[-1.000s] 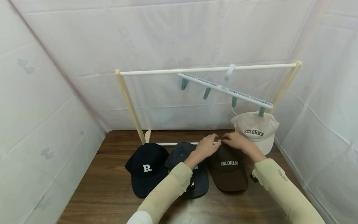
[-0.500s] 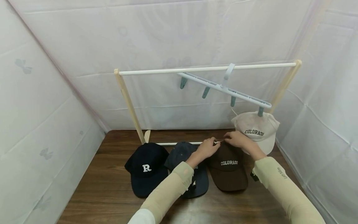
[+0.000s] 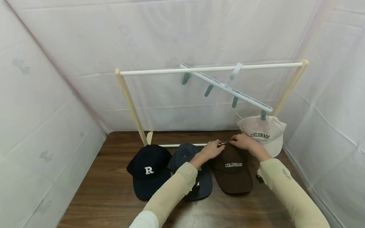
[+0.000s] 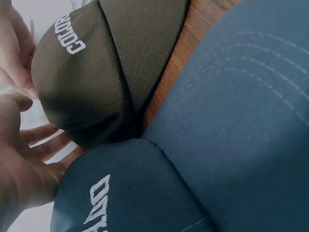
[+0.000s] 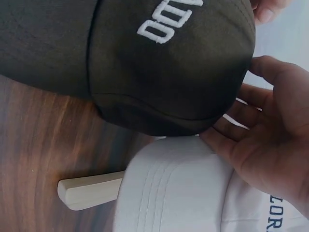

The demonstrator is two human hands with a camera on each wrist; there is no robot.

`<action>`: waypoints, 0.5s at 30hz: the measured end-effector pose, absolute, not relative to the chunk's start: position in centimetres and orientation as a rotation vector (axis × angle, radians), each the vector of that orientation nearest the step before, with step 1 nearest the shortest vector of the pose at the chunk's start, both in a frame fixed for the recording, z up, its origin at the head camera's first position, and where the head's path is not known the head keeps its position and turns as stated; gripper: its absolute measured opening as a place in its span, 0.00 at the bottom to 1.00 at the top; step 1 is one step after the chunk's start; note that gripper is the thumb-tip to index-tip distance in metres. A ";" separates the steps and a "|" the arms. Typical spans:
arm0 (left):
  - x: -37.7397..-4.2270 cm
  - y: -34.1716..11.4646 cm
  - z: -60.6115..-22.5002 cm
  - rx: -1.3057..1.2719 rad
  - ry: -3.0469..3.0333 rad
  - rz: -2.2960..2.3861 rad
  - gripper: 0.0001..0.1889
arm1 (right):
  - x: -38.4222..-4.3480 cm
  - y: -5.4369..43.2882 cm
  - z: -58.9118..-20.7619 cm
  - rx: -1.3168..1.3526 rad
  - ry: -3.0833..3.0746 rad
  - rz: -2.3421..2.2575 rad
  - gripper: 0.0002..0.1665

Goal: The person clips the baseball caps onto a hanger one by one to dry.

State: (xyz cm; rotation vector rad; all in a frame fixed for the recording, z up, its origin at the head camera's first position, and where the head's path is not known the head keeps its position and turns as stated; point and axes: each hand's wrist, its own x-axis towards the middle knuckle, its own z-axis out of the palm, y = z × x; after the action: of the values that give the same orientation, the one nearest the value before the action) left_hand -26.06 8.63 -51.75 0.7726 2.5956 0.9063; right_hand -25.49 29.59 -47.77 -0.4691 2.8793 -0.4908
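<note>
A brown baseball cap (image 3: 232, 166) marked COLORADO rests on the table with its brim toward me. My right hand (image 3: 244, 142) holds its upper back edge, thumb at the crown and fingers reaching behind, as the right wrist view shows. My left hand (image 3: 209, 150) is at the cap's left rear, fingers curled behind it; their tips are hidden. A dark blue cap (image 4: 130, 193) lies under my left wrist. Beside my right hand, a cream COLORADO cap (image 3: 260, 131) hangs from a teal clip (image 3: 263, 115) of a pale blue clip hanger (image 3: 219, 84).
A white rod (image 3: 171, 71) on wooden posts (image 3: 131, 107) carries the hanger, which tilts down at the right. Several other clips hold nothing. A navy cap (image 3: 149, 172) with an R sits at left. White cloth walls (image 3: 42, 110) enclose the wooden table (image 3: 97, 177).
My right hand has shifted slightly right along the brown cap's top, while my left hand stays nearly in place. The hanger has swung, its left end rising a little.
</note>
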 end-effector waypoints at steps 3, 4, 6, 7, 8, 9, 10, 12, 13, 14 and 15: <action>-26.2 8.7 -51.9 0.758 2.568 0.904 0.25 | -25.4 29.9 -47.8 -0.492 2.876 -0.503 0.20; -26.2 8.7 -51.9 0.757 2.558 0.905 0.25 | -25.4 29.9 -47.7 -0.497 2.873 -0.507 0.19; -26.2 8.7 -52.0 0.755 2.545 0.909 0.25 | -25.3 30.1 -47.7 -0.499 2.864 -0.520 0.19; -26.2 8.8 -52.1 0.752 2.539 0.914 0.25 | -25.3 30.2 -47.7 -0.496 2.860 -0.525 0.19; -26.2 8.8 -52.1 0.756 2.538 0.916 0.25 | -25.2 30.2 -47.8 -0.493 2.858 -0.527 0.19; -26.2 8.8 -52.2 0.759 2.538 0.919 0.24 | -25.2 30.3 -47.8 -0.497 2.860 -0.521 0.19; -26.2 8.9 -52.3 0.763 2.540 0.921 0.24 | -25.2 30.3 -47.8 -0.499 2.864 -0.516 0.19; -26.3 9.0 -52.5 0.767 2.545 0.923 0.23 | -25.1 30.4 -47.9 -0.504 2.873 -0.512 0.20; -26.3 9.1 -52.6 0.766 2.550 0.921 0.23 | -25.0 30.4 -47.9 -0.505 2.879 -0.510 0.20; -26.3 9.1 -52.7 0.766 2.553 0.924 0.23 | -24.9 30.4 -47.9 -0.505 2.883 -0.509 0.21; -26.4 9.1 -52.7 0.762 2.555 0.929 0.22 | -24.8 30.4 -47.9 -0.505 2.885 -0.511 0.21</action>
State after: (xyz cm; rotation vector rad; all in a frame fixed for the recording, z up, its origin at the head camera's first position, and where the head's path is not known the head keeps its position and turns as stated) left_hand -26.38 9.13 -52.75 0.7623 2.5555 0.9290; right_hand -24.80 30.43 -47.86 -0.5055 2.8850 -0.5108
